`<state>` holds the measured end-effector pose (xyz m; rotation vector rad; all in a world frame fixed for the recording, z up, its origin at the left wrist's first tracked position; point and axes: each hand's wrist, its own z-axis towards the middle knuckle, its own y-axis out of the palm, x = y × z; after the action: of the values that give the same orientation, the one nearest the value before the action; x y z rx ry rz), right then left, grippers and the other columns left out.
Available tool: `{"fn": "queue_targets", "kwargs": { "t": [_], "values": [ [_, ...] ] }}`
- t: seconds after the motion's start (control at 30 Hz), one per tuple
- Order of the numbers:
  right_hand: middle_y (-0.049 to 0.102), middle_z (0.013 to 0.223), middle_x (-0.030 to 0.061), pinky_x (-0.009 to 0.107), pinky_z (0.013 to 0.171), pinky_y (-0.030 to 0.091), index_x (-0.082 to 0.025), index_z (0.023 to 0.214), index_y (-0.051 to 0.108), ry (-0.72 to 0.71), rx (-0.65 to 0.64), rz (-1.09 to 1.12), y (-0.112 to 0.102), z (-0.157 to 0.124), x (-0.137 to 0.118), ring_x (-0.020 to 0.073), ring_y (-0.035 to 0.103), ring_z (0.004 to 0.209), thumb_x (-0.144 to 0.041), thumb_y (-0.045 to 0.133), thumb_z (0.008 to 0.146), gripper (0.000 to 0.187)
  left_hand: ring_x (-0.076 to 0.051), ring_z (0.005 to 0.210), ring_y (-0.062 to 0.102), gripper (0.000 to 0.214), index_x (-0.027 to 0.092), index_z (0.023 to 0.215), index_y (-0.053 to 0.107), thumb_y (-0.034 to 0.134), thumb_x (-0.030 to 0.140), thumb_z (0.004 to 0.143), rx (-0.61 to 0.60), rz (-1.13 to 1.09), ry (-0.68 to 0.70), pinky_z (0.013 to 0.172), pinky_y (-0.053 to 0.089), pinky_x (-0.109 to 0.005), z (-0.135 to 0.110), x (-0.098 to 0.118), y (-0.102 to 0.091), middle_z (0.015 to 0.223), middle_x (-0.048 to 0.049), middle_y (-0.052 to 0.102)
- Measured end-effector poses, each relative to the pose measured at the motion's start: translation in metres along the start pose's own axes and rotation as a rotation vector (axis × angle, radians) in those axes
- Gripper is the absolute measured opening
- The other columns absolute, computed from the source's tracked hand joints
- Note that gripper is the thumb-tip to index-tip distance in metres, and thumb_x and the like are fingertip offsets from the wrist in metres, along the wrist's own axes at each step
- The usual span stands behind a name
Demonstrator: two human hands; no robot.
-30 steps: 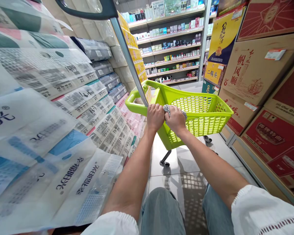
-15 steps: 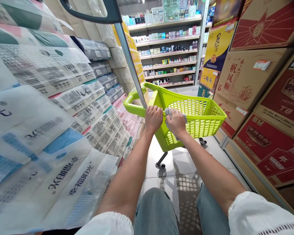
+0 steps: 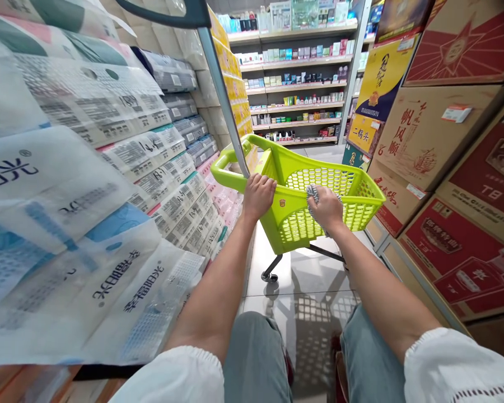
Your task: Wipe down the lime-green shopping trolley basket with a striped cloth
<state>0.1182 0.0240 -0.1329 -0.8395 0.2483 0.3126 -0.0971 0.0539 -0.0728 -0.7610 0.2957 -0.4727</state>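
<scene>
A lime-green plastic shopping basket on wheels (image 3: 357, 210) stands in the aisle in front of me. My left hand (image 3: 258, 196) grips its near rim at the left corner, beside the grey pull-handle pole (image 3: 222, 95) that rises up and to the left. My right hand (image 3: 327, 208) is closed on a grey-and-white cloth (image 3: 313, 195) and presses it against the near rim, further right. My knees in grey trousers show at the bottom.
Stacked plastic-wrapped tissue packs (image 3: 84, 184) wall in the left side, close by. Cardboard liquor boxes (image 3: 437, 140) are piled along the right. Product shelves (image 3: 298, 84) stand at the aisle's far end. The tiled floor (image 3: 306, 285) runs between.
My right hand with the cloth has slid to the right along the basket's near rim, away from my left hand. The basket has turned slightly.
</scene>
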Motion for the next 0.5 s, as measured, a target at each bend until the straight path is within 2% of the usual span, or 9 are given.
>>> {"fn": "queue_targets", "kwargs": {
  "t": [0.1, 0.2, 0.3, 0.4, 0.5],
  "values": [
    [0.061, 0.112, 0.0107, 0.032, 0.084, 0.041, -0.018, 0.121, 0.054, -0.009, 0.002, 0.035, 0.003, 0.0, 0.003, 0.0234, 0.054, 0.101, -0.033, 0.042, 0.088, 0.038, -0.02, 0.115, 0.048, 0.035, 0.022, 0.112, 0.059, 0.029, 0.03, 0.097, 0.036, -0.055, -0.054, 0.112, 0.023, -0.042, -0.006, 0.009, -0.003, 0.111, -0.0061, 0.063],
    [0.06, 0.111, 0.0118, 0.033, 0.083, 0.041, -0.017, 0.122, 0.053, 0.003, 0.013, 0.024, 0.007, -0.002, -0.002, 0.0244, 0.054, 0.099, -0.033, 0.043, 0.088, 0.04, -0.02, 0.121, 0.045, 0.037, 0.02, 0.122, 0.053, 0.029, 0.029, 0.097, 0.086, -0.073, -0.133, 0.11, 0.026, -0.042, -0.026, 0.032, 0.003, 0.119, -0.0078, 0.059],
    [0.059, 0.111, 0.011, 0.032, 0.081, 0.041, -0.017, 0.124, 0.052, 0.002, 0.024, 0.009, 0.009, -0.005, -0.008, 0.0247, 0.053, 0.099, -0.034, 0.042, 0.088, 0.04, -0.023, 0.105, 0.052, 0.035, 0.019, 0.106, 0.061, 0.03, 0.032, 0.096, -0.004, -0.035, -0.229, 0.097, 0.036, -0.04, -0.057, 0.059, 0.02, 0.103, -0.0101, 0.062],
    [0.058, 0.113, 0.0111, 0.033, 0.081, 0.041, -0.018, 0.125, 0.051, 0.003, 0.023, 0.004, 0.009, -0.008, -0.009, 0.0247, 0.052, 0.1, -0.034, 0.041, 0.089, 0.041, -0.024, 0.09, 0.055, 0.034, 0.017, 0.089, 0.065, 0.033, 0.028, 0.094, -0.198, -0.005, -0.283, 0.082, 0.04, -0.039, -0.084, 0.075, 0.046, 0.089, -0.0114, 0.063],
    [0.057, 0.114, 0.0118, 0.033, 0.083, 0.041, -0.017, 0.126, 0.049, -0.002, 0.018, 0.007, 0.009, -0.009, -0.009, 0.025, 0.052, 0.102, -0.034, 0.041, 0.089, 0.042, -0.024, 0.087, 0.055, 0.03, 0.019, 0.096, 0.066, 0.036, 0.024, 0.092, -0.29, -0.011, -0.272, 0.079, 0.04, -0.038, -0.096, 0.077, 0.069, 0.091, -0.0112, 0.065]
  ]
}}
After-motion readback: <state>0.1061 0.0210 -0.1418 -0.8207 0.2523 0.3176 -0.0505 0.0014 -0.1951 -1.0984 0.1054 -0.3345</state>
